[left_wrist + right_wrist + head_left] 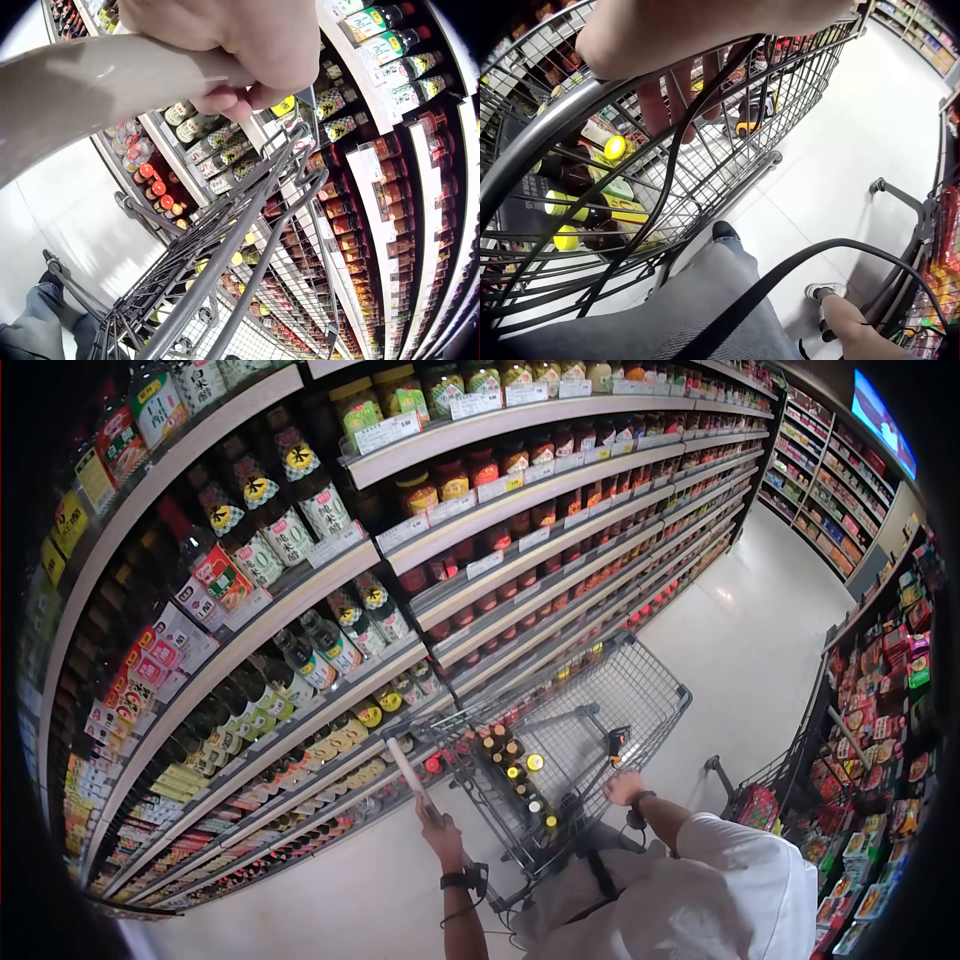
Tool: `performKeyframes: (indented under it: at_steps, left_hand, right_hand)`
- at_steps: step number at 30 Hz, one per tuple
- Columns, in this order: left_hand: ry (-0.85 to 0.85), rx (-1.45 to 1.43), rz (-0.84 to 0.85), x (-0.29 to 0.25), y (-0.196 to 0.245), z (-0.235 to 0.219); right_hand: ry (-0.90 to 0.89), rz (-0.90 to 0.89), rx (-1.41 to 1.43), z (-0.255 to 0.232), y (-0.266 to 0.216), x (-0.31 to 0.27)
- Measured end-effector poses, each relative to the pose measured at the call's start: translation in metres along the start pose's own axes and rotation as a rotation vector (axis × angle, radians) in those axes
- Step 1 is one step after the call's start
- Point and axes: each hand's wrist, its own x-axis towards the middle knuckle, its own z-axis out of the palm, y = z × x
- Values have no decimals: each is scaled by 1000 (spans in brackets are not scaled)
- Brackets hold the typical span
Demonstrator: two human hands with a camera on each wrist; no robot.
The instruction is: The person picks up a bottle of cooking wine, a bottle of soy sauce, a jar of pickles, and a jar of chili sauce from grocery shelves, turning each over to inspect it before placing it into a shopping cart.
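Observation:
A grey wire shopping cart [640, 690] stands in the aisle. My left hand [441, 838] grips its pale handle bar [405, 765]; in the left wrist view the fingers [238, 103] curl round the bar. Over the side rim [551, 120] hangs my right hand [626, 790], its fingers [681, 94] bent down behind the wires. Inside the cart, a dark crate [517, 161] holds several dark bottles [604, 214] with yellow or dark caps. Near my right hand, within the basket, is a small black and orange object [617, 744].
A long shelf [470, 550] of bottles and jars runs along the left. On the right, a second cart [785, 785] stands by a display of packaged goods [880, 730]. Pale floor [700, 630] leads to far shelves [825, 470]. A person's leg [847, 322] shows beside my right.

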Motion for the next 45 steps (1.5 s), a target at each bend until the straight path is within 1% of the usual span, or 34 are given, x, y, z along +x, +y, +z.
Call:
performKeyframes:
  at_steps: [2,3,5,8,9,10,13,14,15,16,17,19,20,23,24,27,30,33,36,39,42,44,45]
  left_hand:
    - [-16,13,19,-1,1,2]
    - [-11,24,31,-1,-2,3]
    - [0,47,63,1,-6,4]
    - [1,106,5,1,-1,5]
    - [12,115,-7,2,1,6]
    - [25,122,-16,2,3,6]
    - [57,135,-17,2,-3,7]
    - [68,142,-13,1,-2,8]
    - [81,147,-7,1,3,12]
    - [106,173,-39,-1,8,14]
    - [114,187,-35,0,9,17]
    - [132,217,-31,-1,6,19]
    - [139,238,-74,-3,12,21]
    - [162,317,-63,4,-3,20]
    - [163,287,-101,-1,7,24]
    - [184,283,-113,-1,8,27]
    - [182,250,-116,-2,8,29]
    - [181,215,-106,-1,6,32]
    - [195,211,-135,-3,8,37]
    - [153,129,-136,-4,15,39]
    - [93,-84,-154,-5,18,39]
    - [53,-134,-150,-5,16,39]
    - [35,-159,-143,-3,15,39]
  right_hand:
    - [0,-22,25,6,7,3]
    - [-36,-18,51,5,8,4]
    - [-11,-22,64,-4,8,0]
    - [-87,1,129,-25,3,-2]
    - [-105,7,143,-27,5,-1]
    - [-158,-2,139,-18,10,5]
    - [-228,-104,195,-40,14,3]
    - [-265,-137,255,-33,22,9]
    - [-294,-144,306,-38,26,10]
    - [-292,-173,410,-32,34,14]
    - [-291,-204,512,-32,41,17]
    - [-251,-301,629,-2,63,33]
    - [-230,-350,690,6,76,40]
    - [-76,-357,676,-9,121,48]
    - [7,-323,774,-12,138,47]
    - [36,-151,718,-19,187,47]
    - [72,-235,750,-33,221,46]
    - [65,-127,832,-37,224,45]
    - [192,-100,720,-27,216,46]
    - [216,-55,706,-15,211,43]
    - [155,-12,764,-1,217,40]
    - [141,16,692,-3,225,32]
    - [137,29,658,3,231,31]
